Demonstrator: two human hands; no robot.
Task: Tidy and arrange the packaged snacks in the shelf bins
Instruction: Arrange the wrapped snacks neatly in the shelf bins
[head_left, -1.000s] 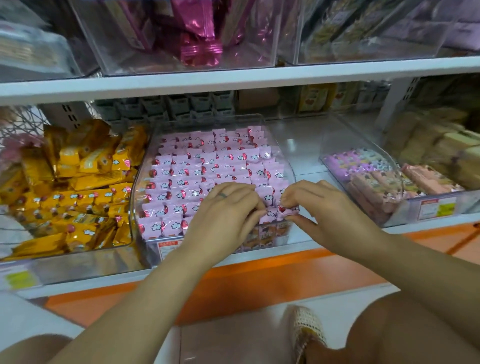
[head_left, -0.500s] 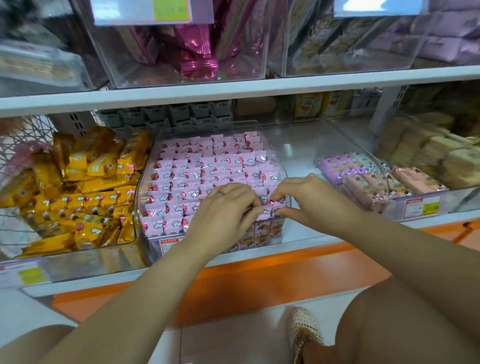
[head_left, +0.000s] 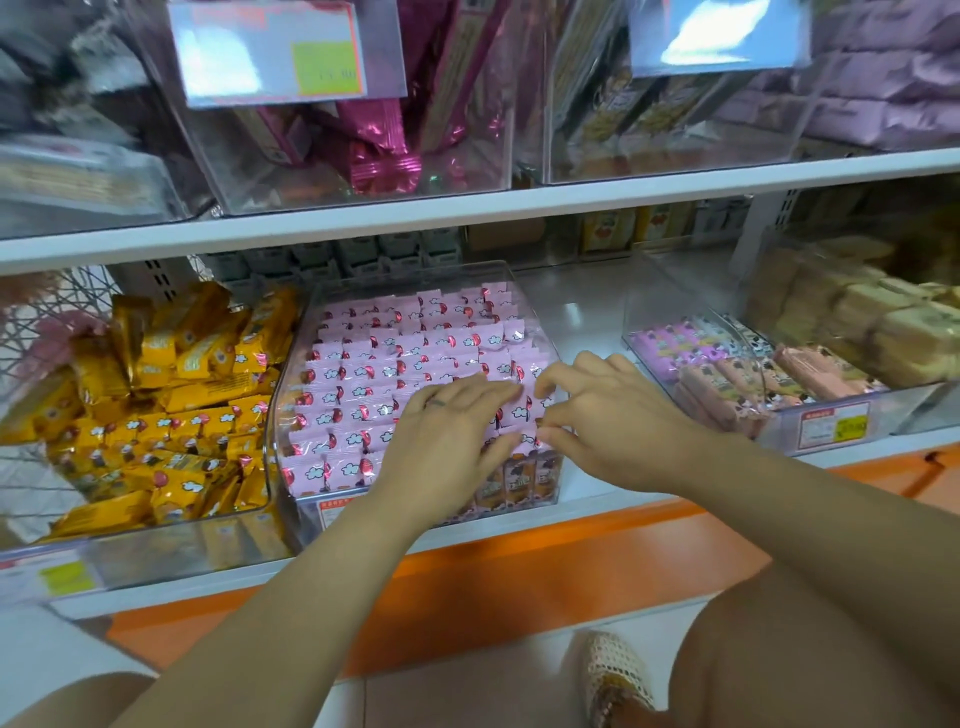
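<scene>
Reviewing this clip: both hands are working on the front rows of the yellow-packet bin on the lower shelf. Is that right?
No. In the head view, the left hand and right hand are working on the front rows of the pink-packet bin on the lower shelf; the yellow-packet bin stands to its left, untouched.

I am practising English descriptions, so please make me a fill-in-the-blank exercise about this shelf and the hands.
The snack packets in the middle bin are ___.
The loose packets in the left bin are ___.
The left hand wears a ___ on one finger.
Missing words: pink, yellow, ring.
</scene>
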